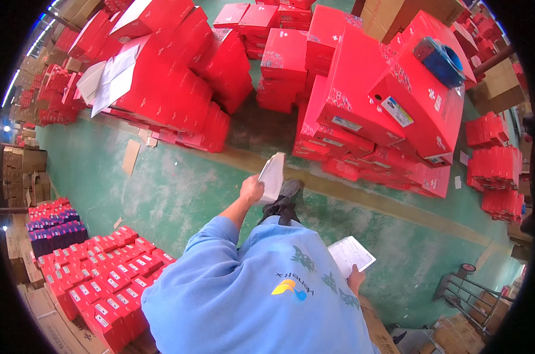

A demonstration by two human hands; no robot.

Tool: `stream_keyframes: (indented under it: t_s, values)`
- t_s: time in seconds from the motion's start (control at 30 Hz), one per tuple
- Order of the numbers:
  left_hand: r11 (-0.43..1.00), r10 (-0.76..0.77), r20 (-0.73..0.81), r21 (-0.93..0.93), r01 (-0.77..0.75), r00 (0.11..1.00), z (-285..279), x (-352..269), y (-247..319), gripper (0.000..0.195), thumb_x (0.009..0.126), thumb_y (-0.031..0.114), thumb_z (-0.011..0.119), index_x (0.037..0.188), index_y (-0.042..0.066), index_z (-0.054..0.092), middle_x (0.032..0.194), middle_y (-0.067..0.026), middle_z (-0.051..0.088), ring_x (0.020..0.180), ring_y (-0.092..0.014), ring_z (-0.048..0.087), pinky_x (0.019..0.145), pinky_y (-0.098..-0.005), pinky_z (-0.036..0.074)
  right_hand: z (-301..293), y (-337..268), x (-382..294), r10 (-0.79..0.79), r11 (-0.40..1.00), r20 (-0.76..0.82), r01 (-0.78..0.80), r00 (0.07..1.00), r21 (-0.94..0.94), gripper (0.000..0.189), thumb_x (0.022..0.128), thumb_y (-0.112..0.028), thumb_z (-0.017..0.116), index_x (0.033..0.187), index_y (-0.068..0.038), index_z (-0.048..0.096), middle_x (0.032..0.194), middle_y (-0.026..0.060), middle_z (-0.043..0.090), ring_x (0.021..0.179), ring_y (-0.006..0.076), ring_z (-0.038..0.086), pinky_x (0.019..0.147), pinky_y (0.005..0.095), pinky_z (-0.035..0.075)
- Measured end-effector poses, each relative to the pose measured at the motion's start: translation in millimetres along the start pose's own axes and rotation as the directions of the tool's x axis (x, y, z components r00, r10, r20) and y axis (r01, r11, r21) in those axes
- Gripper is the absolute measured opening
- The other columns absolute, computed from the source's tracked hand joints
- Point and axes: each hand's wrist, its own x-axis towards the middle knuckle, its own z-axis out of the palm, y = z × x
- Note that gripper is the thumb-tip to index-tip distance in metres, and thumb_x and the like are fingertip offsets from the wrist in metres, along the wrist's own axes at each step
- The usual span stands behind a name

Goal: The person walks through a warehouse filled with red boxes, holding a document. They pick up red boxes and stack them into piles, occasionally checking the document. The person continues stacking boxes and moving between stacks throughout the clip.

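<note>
My left hand (252, 189) is closed around a folded stack of white papers (273, 178), held out in front of my body above my shoe. On the other side, low beside my blue sweatshirt, my right hand (356, 279) grips a white sheaf of papers (352, 255) that bears writing. Ahead of me stand tall stacks of red cardboard boxes (170, 88) and, to the right, more red boxes (360, 97). A roll of blue tape (444, 62) lies on top of the right stack. Loose white sheets (116, 82) rest on the left stack.
Many small red boxes (103, 283) with labels stand at the lower left. A metal hand cart (470, 296) is at the lower right. A piece of cardboard (131, 157) lies on the green floor (179, 186). More red boxes (493, 168) are stacked at the far right.
</note>
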Motion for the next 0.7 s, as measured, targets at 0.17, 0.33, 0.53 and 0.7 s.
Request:
stream_keyframes:
  t_s: [0.17, 0.33, 0.53, 0.7]
  values:
    - [0.992, 0.070, -0.010, -0.102, -0.071, 0.997, -29, 83, 65, 0.032, 0.083, 0.019, 0.054, 0.110, 0.008, 0.067, 0.101, -0.0254, 0.067, 0.100, -0.044, 0.062, 0.089, -0.0505, 0.049, 37, -59, 14, -0.068, 0.989, 0.014, 0.065, 0.998, 0.130, 0.033, 0.086, -0.004, 0.062, 0.114, 0.013, 0.060, 0.106, 0.0184, 0.067, 0.089, 0.0254, 0.064, 0.078, 0.0384, 0.051]
    - [0.998, 0.059, 0.053, -0.028, -0.058, 0.997, -44, 118, 46, 0.031, 0.082, 0.016, 0.053, 0.108, 0.009, 0.068, 0.101, -0.0242, 0.067, 0.102, -0.042, 0.063, 0.091, -0.0494, 0.049, 57, -72, 23, -0.055, 0.992, -0.022, 0.057, 0.998, 0.109, 0.036, 0.087, -0.006, 0.063, 0.118, 0.012, 0.059, 0.108, 0.0185, 0.066, 0.089, 0.0252, 0.064, 0.076, 0.0384, 0.051]
    - [0.965, -0.207, 0.162, 0.197, 0.174, 0.965, -37, 121, -10, 0.034, 0.082, 0.016, 0.049, 0.110, 0.011, 0.069, 0.110, -0.0227, 0.066, 0.105, -0.041, 0.063, 0.093, -0.0480, 0.050, 67, -77, -4, 0.002, 1.000, -0.023, -0.002, 1.000, -0.014, 0.041, 0.088, -0.004, 0.059, 0.124, 0.014, 0.054, 0.113, 0.0201, 0.065, 0.093, 0.0268, 0.064, 0.082, 0.0386, 0.051]
    - [0.960, -0.186, 0.254, 0.252, 0.121, 0.949, -32, 128, -4, 0.035, 0.082, 0.017, 0.050, 0.111, 0.011, 0.069, 0.111, -0.0227, 0.066, 0.105, -0.041, 0.063, 0.093, -0.0466, 0.050, 68, -77, -16, 0.041, 0.997, -0.042, -0.038, 0.998, 0.073, 0.039, 0.088, -0.002, 0.056, 0.124, 0.014, 0.055, 0.113, 0.0194, 0.065, 0.094, 0.0269, 0.063, 0.083, 0.0383, 0.051]
